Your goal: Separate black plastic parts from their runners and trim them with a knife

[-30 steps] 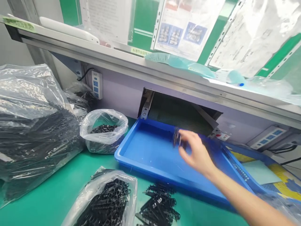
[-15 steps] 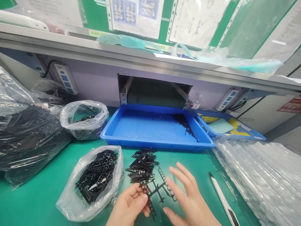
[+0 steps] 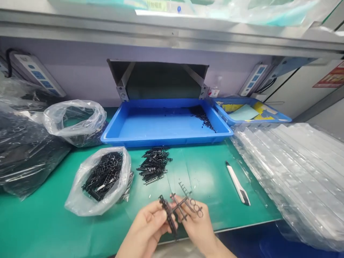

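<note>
My left hand (image 3: 150,224) pinches one side of a black plastic sprue (image 3: 179,207), near a long dark strip on it. The sprue has a thin cross-shaped middle and, on its right, a row of rings and a ladder-like strip. My right hand (image 3: 197,225) is closed on the sprue from behind, its fingertips partly hidden by the frame. Beyond the hands lies a pile of black plastic parts (image 3: 153,165) on the green mat (image 3: 199,168). To the left, a clear plastic bag (image 3: 76,195) stands open, holding many similar black parts.
A blue tray (image 3: 150,141) with small black pieces in its right corner sits below a wall opening. A white cutter-like tool (image 3: 238,184) lies right of my hands. Stacked clear plastic trays (image 3: 290,172) fill the right; a second bag (image 3: 75,118) and a large bag (image 3: 29,154) stand left.
My right hand, open beside the sprue before, has closed on it. Both hands hold it nearer the bench's front edge. The view has tilted down.
</note>
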Available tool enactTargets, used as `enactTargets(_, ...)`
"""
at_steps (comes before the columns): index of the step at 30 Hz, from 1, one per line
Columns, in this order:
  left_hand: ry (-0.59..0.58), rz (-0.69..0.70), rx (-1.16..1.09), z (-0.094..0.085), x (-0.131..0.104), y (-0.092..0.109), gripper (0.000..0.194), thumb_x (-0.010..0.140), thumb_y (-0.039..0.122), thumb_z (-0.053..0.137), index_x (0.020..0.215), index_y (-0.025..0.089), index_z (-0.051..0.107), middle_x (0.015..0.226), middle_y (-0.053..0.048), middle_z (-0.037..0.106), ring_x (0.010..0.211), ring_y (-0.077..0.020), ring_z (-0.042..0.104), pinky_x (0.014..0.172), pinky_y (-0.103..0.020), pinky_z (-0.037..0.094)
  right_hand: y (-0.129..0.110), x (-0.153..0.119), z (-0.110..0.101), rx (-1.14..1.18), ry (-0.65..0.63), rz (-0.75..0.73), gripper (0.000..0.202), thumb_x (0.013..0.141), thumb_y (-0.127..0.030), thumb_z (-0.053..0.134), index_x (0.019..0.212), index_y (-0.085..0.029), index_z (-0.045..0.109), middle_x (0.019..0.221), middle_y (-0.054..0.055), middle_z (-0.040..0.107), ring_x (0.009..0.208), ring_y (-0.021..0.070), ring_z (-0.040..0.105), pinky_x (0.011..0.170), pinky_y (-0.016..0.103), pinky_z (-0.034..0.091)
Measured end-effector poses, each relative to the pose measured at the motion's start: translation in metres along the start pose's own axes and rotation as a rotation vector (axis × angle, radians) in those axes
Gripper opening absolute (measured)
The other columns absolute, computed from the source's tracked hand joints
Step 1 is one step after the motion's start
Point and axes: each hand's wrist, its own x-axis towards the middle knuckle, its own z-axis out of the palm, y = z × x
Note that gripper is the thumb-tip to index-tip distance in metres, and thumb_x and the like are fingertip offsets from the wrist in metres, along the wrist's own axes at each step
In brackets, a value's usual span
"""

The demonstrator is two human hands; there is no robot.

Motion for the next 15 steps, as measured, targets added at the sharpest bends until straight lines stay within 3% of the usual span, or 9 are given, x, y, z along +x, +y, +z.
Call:
enactTargets(3,0.111,0.118,0.000,0.002,0.002,-0.004,0.023,0.068,0.033,0.070,0.073,0.014,0.058,0.069,-0.001,0.056,0.068,-0.0148,0.059,0.070,-0.027,0.049,0.006,-0.007,-0.006,-0.042,-0.020,0.060,0.027,0.087,-0.017,0.042,0.091,-0.016,0.069,0.089,0.010,0.070,0.073,0.0211,0.067,0.065,0.030,0.055)
enactTargets(5,0.117,0.105,-0.020,-0.002,0.005,-0.002,0.019,0.071,0.031,0.066,0.071,0.016,0.053,0.064,0.004,0.050,0.053,-0.0088,0.054,0.055,-0.022,0.047,0.008,-0.010,-0.013,-0.038,-0.056,0.084,0.028,0.088,-0.017,0.041,0.089,-0.015,0.069,0.086,0.011,0.070,0.067,0.0205,0.065,0.058,0.029,0.054)
enactTargets(7,0.069,0.015,-0.026,-0.008,0.009,0.002,0.020,0.071,0.028,0.065,0.070,0.016,0.049,0.062,0.006,0.043,0.040,-0.0017,0.036,0.035,-0.012,0.030,0.009,-0.013,-0.021,-0.020,-0.132,0.073,0.029,0.089,-0.018,0.039,0.094,-0.016,0.068,0.079,0.009,0.069,0.062,0.0189,0.063,0.053,0.027,0.051)
enactTargets(9,-0.005,-0.082,0.039,-0.013,0.012,0.007,0.026,0.068,0.032,0.069,0.073,0.015,0.050,0.062,0.007,0.041,0.037,0.0012,0.021,0.031,-0.010,0.010,0.008,-0.014,-0.026,-0.007,-0.229,0.018,0.030,0.091,-0.020,0.038,0.100,-0.017,0.066,0.071,0.006,0.067,0.059,0.0179,0.060,0.053,0.026,0.049)
enactTargets(12,-0.132,-0.185,0.184,-0.018,0.015,0.007,0.041,0.060,0.041,0.075,0.077,0.012,0.052,0.059,0.006,0.043,0.037,0.0030,0.016,0.032,-0.013,0.005,0.006,-0.015,-0.030,-0.005,-0.330,-0.079,0.033,0.093,-0.022,0.032,0.103,-0.019,0.063,0.067,0.005,0.063,0.057,0.0173,0.055,0.049,0.026,0.045)
enactTargets(15,-0.190,-0.245,0.194,-0.019,0.015,0.001,0.046,0.052,0.041,0.080,0.070,0.012,0.050,0.057,0.004,0.048,0.036,0.0031,0.020,0.032,-0.015,0.005,0.004,-0.017,-0.028,0.031,-0.388,-0.102,0.031,0.093,-0.021,0.032,0.103,-0.020,0.062,0.072,0.006,0.064,0.059,0.0180,0.054,0.050,0.027,0.044)
